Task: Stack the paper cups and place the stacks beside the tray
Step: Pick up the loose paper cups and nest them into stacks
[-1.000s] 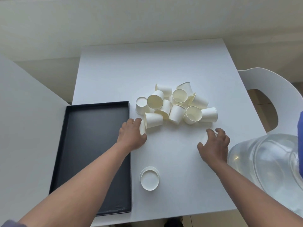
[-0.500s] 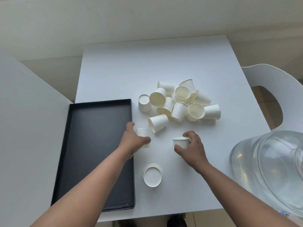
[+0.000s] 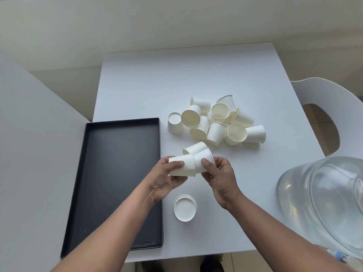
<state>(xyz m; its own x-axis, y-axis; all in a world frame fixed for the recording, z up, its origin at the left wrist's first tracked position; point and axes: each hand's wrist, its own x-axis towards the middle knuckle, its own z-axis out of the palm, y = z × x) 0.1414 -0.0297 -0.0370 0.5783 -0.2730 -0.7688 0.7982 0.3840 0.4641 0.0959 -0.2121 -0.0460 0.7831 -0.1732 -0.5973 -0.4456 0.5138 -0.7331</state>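
Two paper cups held together just right of the black tray (image 3: 121, 183).

The left hand (image 3: 165, 179) grips a sideways cup (image 3: 181, 166), thumb curled over its wall; the right hand (image 3: 218, 177) pinches a second cup (image 3: 203, 160), which sits at the first cup's mouth, both raised over the white table (image 3: 176, 79) beside the tray's right rim. A third cup (image 3: 193, 148) lies just behind them. The loose pile of cups (image 3: 216, 122) lies farther from the tray; an upside-down cup (image 3: 184, 207) stands beside its near right edge.

Both hands lifted cups off table, brought them together mid-air.
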